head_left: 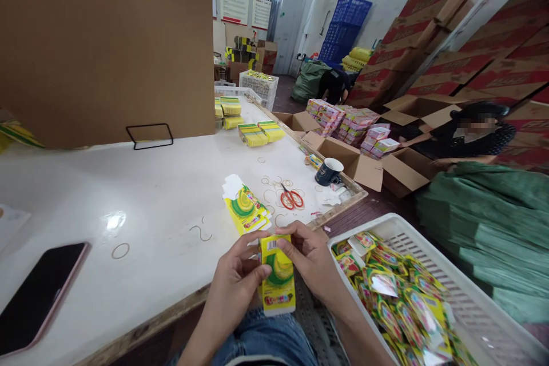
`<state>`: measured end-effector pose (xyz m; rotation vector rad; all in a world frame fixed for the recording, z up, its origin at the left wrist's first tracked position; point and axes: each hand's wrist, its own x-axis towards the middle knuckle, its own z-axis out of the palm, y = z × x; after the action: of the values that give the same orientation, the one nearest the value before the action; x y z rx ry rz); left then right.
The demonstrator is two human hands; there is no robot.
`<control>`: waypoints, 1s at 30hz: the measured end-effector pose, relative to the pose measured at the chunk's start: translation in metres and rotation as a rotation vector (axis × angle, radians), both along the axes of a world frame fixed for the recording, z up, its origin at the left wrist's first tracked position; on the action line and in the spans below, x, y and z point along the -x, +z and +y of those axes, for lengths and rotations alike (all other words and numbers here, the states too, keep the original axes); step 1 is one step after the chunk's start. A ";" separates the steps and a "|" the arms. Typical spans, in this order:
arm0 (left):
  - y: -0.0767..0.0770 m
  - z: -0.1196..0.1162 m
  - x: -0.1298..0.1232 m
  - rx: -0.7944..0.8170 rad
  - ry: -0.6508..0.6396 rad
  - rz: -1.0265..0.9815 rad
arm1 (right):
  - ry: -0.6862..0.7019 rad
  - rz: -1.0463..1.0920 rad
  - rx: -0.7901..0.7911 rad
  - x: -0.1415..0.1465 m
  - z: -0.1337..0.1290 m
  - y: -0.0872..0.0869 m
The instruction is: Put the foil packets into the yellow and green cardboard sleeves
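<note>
Between my two hands, above my lap at the table's front edge, is a small yellow and green printed box (278, 274). My left hand (240, 280) grips its left side, thumb on the front face. At the top end, my right hand (306, 254) pinches the box near the barcode, thumb in front and fingers behind. Just beyond my hands, flattened yellow cartons (245, 206) with white flaps lie stacked on the table. To my right, a white plastic basket (394, 218) holds many small yellow packets (397, 303).
Orange-handled scissors (291, 199) lie among rubber bands. A dark mug (329, 171) stands near the table's right edge. Left lies a phone (40, 297); a large cardboard sheet (107, 51) rises behind. Yellow bundles (261, 132) sit farther back. A person (467, 131) is beside open cartons at right.
</note>
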<state>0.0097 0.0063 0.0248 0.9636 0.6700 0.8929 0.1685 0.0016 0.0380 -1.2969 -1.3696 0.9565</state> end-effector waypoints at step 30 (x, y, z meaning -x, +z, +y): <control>-0.046 0.046 0.008 -0.663 0.274 0.690 | -0.287 -0.275 -0.069 0.007 0.075 -0.039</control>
<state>0.0016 0.0524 -0.0216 1.8493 1.1407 1.0501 0.1619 0.0764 -0.0006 -1.5637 -1.3600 0.5463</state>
